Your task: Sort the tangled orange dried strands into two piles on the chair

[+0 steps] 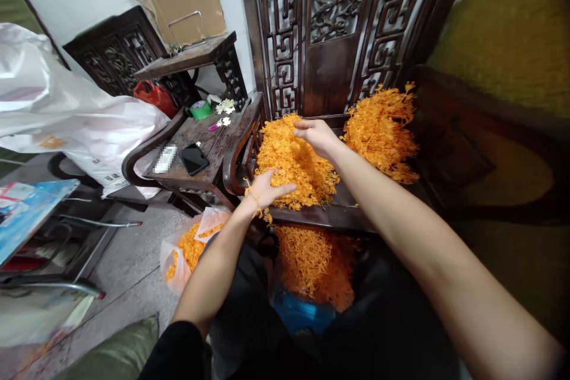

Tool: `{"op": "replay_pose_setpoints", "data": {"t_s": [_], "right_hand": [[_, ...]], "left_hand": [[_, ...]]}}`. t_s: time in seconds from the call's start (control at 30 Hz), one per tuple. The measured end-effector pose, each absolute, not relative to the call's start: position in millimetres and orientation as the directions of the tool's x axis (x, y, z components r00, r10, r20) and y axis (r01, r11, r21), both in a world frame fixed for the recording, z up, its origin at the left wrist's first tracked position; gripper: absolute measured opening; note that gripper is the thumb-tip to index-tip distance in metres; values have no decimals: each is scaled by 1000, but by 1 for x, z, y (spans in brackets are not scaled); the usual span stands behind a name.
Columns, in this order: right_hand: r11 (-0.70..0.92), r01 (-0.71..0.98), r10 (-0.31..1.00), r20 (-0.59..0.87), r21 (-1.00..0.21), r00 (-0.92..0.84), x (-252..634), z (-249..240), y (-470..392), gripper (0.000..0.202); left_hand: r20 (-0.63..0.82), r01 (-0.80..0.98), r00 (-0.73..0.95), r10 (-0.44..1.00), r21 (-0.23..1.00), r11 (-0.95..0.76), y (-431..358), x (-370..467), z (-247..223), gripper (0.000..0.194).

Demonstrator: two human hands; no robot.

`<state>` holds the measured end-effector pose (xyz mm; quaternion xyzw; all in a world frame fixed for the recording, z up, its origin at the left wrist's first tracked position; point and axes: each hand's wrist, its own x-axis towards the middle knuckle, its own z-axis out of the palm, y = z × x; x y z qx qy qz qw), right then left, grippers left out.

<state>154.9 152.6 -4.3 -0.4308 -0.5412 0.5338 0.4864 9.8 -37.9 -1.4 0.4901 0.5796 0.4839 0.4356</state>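
Observation:
A large heap of small orange flowers (307, 175) lies on the dark wooden seat (351, 214). At its lower left edge, my left hand (266, 190) touches the flowers with thumb and fingers apart; an orange strand circles that wrist. My right hand (317, 135) is over the top of the same heap, fingers stretched out and apart from the thumb, nothing visible gripped. To the right stands a second orange bunch (380, 133). More orange strands (307, 258) fill something below the seat edge, above a blue container (303, 312).
On the left, a side table (218, 136) holds a black phone (194, 158), green tape (200, 109) and pale flowers. A plastic bag of orange flowers (191, 246) sits on the floor. Large white bags (80, 113) and a folding table (35, 208) are farther left.

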Motion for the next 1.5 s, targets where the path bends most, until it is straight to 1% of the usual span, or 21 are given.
{"op": "replay_pose_setpoints", "data": {"t_s": [0.1, 0.17, 0.23, 0.3, 0.37, 0.47, 0.53, 0.57, 0.63, 0.7, 0.8, 0.9, 0.97, 1.03, 1.1, 1.17, 1.23, 1.33, 1.4, 1.43, 1.5], "right_hand": [[147, -40, 966, 152, -988, -208, 153, 8, 137, 28], [181, -11, 918, 173, -983, -358, 152, 16, 119, 29], [242, 68, 827, 170, -968, -535, 152, 21, 102, 42], [334, 146, 767, 179, -931, -616, 150, 21, 90, 50], [356, 157, 784, 204, -921, -586, 149, 20, 85, 48], [197, 44, 859, 151, -979, -489, 151, 19, 86, 35], [95, -54, 901, 109, -994, -420, 153, 20, 87, 37], [66, -87, 908, 96, -994, -409, 153, 21, 87, 39], [29, -105, 886, 75, -994, -458, 153, 22, 84, 39], [46, -48, 826, 65, -998, -560, 152, 22, 82, 36], [196, 60, 780, 119, -979, -615, 157, 23, 89, 29], [447, 174, 791, 297, -877, -535, 177, 19, 111, 11], [569, 313, 795, 411, -760, -447, 195, 13, 129, 11], [536, 410, 839, 417, -738, -349, 206, 5, 142, 12], [435, 399, 892, 328, -807, -310, 204, -3, 145, 13], [389, 350, 895, 260, -852, -362, 190, -6, 136, 15], [388, 307, 875, 243, -869, -418, 170, -5, 121, 15], [377, 255, 873, 250, -890, -419, 146, 3, 97, 31], [338, 258, 888, 216, -905, -405, 139, 8, 87, 40], [320, 279, 897, 195, -905, -396, 138, 10, 85, 39], [308, 338, 913, 177, -889, -367, 140, 12, 83, 28]], "left_hand": [[3, -104, -46, 999, 995, -8, -30, 5, -2, 67], [24, -226, -48, 999, 973, -34, -23, 3, -1, 74], [49, -261, -75, 996, 963, -67, -17, 2, 0, 79], [63, -275, -95, 993, 958, -87, -11, 2, 0, 83], [61, -296, -92, 994, 951, -86, -8, 3, 0, 84], [33, -310, -152, 988, 947, -79, -5, 5, -1, 73], [19, -307, -240, 971, 947, -94, -3, 6, -2, 65], [22, -304, -280, 960, 946, -110, -2, 6, -2, 61], [43, -301, -338, 940, 942, -152, 0, 6, -3, 55], [64, -294, -388, 919, 937, -190, 1, 5, -2, 50], [-2, -313, -445, 896, 937, -154, -3, -1, 2, 42], [-111, -347, -420, 901, 937, -47, -13, -11, 8, 35], [-137, -352, -404, 904, 936, -16, -19, -16, 10, 33], [-149, -358, -404, 903, 934, -6, -20, -16, 9, 33], [-149, -368, -398, 905, 930, -9, -14, -11, 6, 35], [-125, -397, -390, 912, 917, -44, -4, -2, 2, 38], [-94, -431, -394, 914, 897, -93, 7, 7, -2, 41], [-77, -470, -413, 907, 871, -140, 19, 16, -7, 43], [-77, -490, -424, 902, 858, -157, 24, 19, -9, 44], [-79, -497, -428, 900, 853, -161, 25, 20, -10, 45], [-91, -508, -429, 899, 847, -156, 27, 21, -11, 45]]}}
